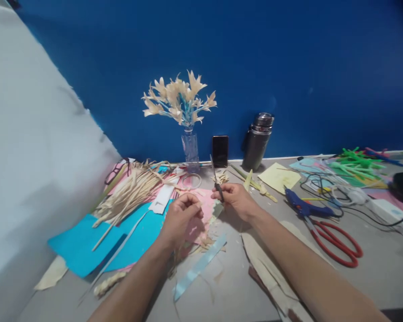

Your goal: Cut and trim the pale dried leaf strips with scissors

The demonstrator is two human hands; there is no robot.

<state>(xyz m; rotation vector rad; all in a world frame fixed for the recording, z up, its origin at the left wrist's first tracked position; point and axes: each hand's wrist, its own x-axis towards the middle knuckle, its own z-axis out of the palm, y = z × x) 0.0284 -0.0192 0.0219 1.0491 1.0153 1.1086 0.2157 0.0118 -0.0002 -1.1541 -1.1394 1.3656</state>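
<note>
My right hand (239,202) grips a small pair of scissors (217,185) by dark handles, the blades pointing up and away from me. To its left, my left hand (182,215) is closed in a pinch; whatever its fingertips hold is too small to make out. Under and between both hands lies a pink sheet (206,205) strewn with pale dry scraps (204,245). A small pale green piece (216,209) sits just below the right hand's fingers. Nearer to me a light blue ribbon strip (199,268) lies slantwise on the table.
Pale husk flowers (176,96) stand in a clear bottle (190,152) by the blue wall, beside a phone (220,151) and a flask (258,142). Left are husk strips (130,192) on blue sheets (87,243). Right lie a glue gun (304,206), red-handled scissors (339,243) and cables.
</note>
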